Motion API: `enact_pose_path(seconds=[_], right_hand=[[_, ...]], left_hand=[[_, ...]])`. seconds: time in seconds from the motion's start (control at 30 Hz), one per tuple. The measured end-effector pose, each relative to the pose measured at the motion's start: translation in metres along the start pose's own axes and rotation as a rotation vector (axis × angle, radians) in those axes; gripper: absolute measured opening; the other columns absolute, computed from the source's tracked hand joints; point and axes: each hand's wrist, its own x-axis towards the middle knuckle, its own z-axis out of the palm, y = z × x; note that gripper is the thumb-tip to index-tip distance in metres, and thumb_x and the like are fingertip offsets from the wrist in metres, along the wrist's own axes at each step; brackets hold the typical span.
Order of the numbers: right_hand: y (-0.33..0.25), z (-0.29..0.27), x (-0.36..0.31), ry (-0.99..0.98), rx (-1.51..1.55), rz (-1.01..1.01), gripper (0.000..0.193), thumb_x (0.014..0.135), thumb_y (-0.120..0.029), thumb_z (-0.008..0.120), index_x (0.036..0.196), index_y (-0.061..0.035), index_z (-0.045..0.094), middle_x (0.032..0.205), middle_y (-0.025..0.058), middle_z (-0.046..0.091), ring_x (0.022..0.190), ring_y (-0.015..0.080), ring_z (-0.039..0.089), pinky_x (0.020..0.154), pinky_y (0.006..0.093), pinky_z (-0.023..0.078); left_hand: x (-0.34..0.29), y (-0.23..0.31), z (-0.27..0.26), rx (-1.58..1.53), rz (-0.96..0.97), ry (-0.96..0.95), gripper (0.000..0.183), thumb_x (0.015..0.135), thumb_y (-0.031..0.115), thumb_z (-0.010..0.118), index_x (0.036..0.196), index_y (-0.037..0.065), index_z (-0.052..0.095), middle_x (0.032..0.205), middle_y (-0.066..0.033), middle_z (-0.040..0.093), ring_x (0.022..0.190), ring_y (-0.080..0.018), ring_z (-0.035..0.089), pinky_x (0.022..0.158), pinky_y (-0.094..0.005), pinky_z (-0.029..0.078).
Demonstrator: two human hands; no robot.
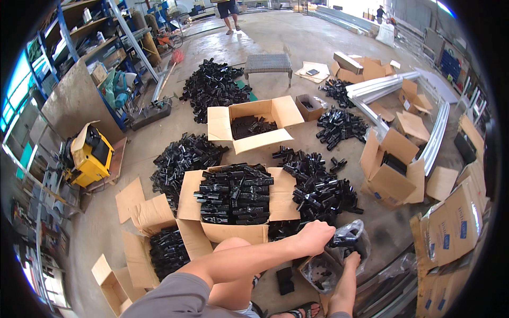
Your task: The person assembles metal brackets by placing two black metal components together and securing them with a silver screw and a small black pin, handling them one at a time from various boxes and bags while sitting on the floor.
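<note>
My left hand (316, 237) is closed around a glossy black fitting (342, 241), which sticks out to the right over a clear plastic bag (362, 236). Just below it, my right hand (352, 259) reaches to the bag with its fingers curled; what they hold is hard to make out. A small carton (324, 261) lined with clear plastic stands under my hands, with small black pieces in its bottom. Left of my hands, an open carton (283, 196) is packed with rows of the same black fittings (236, 193).
Heaps of black fittings lie around, including a pile (214, 87) at the far left. Another open carton (291, 114) stands ahead, near a woven stool (268, 63). White frames (437, 140) and cartons (392, 169) are at right. A person (229, 13) stands far off.
</note>
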Motion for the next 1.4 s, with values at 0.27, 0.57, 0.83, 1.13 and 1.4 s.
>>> enact_pose_path(seconds=[0.27,0.57,0.83,1.13,1.4], right_hand=[[-0.010,-0.016,-0.016,0.075,-0.013,-0.110,0.024,0.096,-0.009,0.058,0.109,-0.0005,0.077,0.115,0.0269,0.073,0.112,0.0443,0.070,0.096,0.0519,0.056],[-0.115,-0.214,-0.162,0.340,0.932,-0.734,0.015,0.091,-0.003,0.074,0.105,0.0009,0.072,0.095,0.0154,0.077,0.084,0.0229,0.075,0.078,0.0305,0.056],[-0.105,-0.258,-0.218,0.528,0.486,-1.139,0.009,0.086,-0.007,0.078,0.095,-0.0053,0.076,0.089,0.0073,0.076,0.087,0.0273,0.070,0.080,0.0372,0.055],[-0.125,-0.255,-0.243,0.580,0.139,-1.299,0.009,0.084,-0.010,0.077,0.092,-0.0099,0.074,0.088,0.0012,0.072,0.089,0.0219,0.066,0.082,0.0360,0.051],[-0.128,-0.255,-0.248,0.596,0.247,-1.259,0.011,0.082,-0.006,0.077,0.093,-0.0066,0.074,0.089,0.0043,0.071,0.090,0.0247,0.066,0.084,0.0384,0.052]], left_hand=[[0.001,-0.006,-0.003,0.045,0.020,0.019,0.024,0.069,0.001,0.071,0.092,-0.003,0.066,0.084,-0.0241,0.072,0.084,-0.0438,0.072,0.076,-0.0518,0.059],[-0.003,-0.008,-0.018,0.112,-0.037,-0.013,0.027,0.072,0.010,0.080,0.093,0.001,0.066,0.086,-0.0225,0.072,0.088,-0.0414,0.072,0.079,-0.0503,0.059],[-0.012,0.009,-0.009,0.111,0.094,0.035,0.027,0.072,0.005,0.080,0.095,0.000,0.067,0.086,-0.0218,0.072,0.088,-0.0405,0.072,0.079,-0.0493,0.059],[-0.039,0.007,-0.026,0.097,0.073,0.018,0.025,0.071,0.004,0.079,0.094,0.000,0.068,0.088,-0.0215,0.072,0.087,-0.0425,0.072,0.078,-0.0497,0.060],[-0.036,0.005,-0.028,0.086,0.075,0.020,0.023,0.072,0.001,0.074,0.093,-0.001,0.067,0.089,-0.0214,0.072,0.088,-0.0412,0.072,0.078,-0.0488,0.060]])
